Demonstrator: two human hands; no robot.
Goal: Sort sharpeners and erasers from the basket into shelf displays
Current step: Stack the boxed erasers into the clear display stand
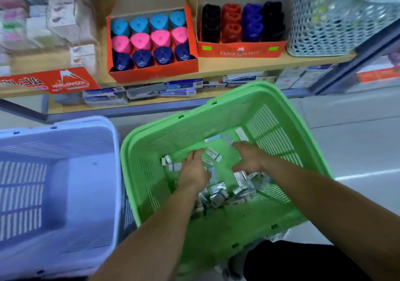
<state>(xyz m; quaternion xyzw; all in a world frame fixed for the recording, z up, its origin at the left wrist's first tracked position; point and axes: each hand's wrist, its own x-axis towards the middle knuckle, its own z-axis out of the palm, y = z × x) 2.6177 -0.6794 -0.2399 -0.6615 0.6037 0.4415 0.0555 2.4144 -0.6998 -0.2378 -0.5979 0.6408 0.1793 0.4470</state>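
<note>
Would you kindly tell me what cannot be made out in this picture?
Head view: whether the left hand or right hand grips anything; their backs hide the palms.
Head view: print on the packs in the green basket, blurred and small.
Head view: goods at far left, motion-blurred.
Head view: lilac basket, cut off by left edge.

Lilac basket (91, 194) at left; pale lattice bin (320, 21) upper right; blue-white boxes (183, 85) stacked

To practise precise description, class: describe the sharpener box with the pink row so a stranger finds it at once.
Find the wooden shelf above the green basket. Two red boxes sit on it; take the left box. Its neighbour holds black, red and purple columns; this one has rows of light blue, pink and navy.
</note>
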